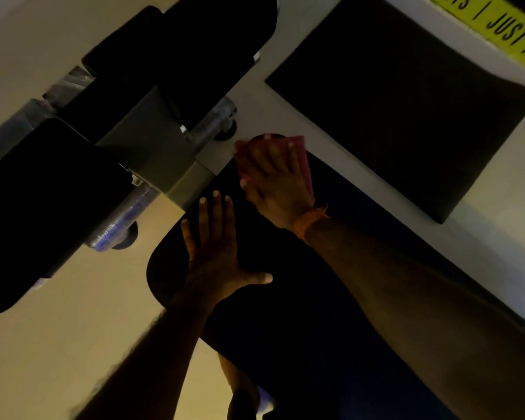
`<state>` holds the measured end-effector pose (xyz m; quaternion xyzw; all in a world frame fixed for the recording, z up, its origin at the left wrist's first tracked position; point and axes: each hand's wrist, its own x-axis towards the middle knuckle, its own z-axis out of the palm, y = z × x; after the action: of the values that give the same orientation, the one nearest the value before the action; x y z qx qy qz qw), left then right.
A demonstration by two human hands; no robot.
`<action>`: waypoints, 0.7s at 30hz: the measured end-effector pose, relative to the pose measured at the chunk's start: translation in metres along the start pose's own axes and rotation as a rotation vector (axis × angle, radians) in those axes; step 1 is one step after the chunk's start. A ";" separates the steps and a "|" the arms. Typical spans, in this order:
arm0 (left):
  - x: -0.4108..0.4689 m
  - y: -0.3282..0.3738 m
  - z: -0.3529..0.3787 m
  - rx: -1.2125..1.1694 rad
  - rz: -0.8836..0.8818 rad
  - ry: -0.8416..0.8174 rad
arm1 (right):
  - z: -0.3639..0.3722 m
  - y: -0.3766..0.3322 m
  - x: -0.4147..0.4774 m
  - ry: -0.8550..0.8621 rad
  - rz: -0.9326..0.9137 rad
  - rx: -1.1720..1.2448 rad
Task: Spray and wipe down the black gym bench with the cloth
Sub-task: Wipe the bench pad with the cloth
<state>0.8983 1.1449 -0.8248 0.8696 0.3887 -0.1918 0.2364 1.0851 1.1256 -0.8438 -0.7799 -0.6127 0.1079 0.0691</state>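
The black gym bench (285, 298) has a smooth, dark padded top with a rounded far end. At that end the right hand (273, 180) presses a pink cloth (300, 156) flat under straight fingers. The left hand (215, 256) rests on the pad, fingers spread and relaxed. Beyond the bench stand black roller pads (43, 207) on a grey metal frame (152, 137). To its right a square black mat (406, 101) lies on the pale floor (73, 328).

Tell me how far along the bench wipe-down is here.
Done: hard to judge; the dim light hides any spray or wiped streaks on the padded black gym bench. In hand: the right hand presses the pink cloth flat at the pad's far end, and the left hand rests open on the pad. Left: probably the near stretch under the forearms.
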 end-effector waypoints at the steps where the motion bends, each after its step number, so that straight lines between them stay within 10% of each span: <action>1: -0.001 -0.001 -0.001 -0.010 -0.001 0.002 | -0.002 0.006 -0.004 -0.026 -0.115 -0.034; 11: -0.008 0.001 0.001 -0.010 0.027 0.058 | 0.007 0.030 -0.087 0.010 0.000 -0.097; 15: -0.019 0.009 0.009 0.007 0.084 0.067 | 0.006 0.032 -0.098 0.097 0.383 -0.063; 21: -0.022 0.026 0.018 0.017 0.127 0.055 | 0.002 0.069 -0.148 0.009 0.261 -0.134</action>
<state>0.9016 1.1061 -0.8214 0.8995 0.3373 -0.1556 0.2300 1.1160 0.9650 -0.8500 -0.8562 -0.5116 0.0712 0.0049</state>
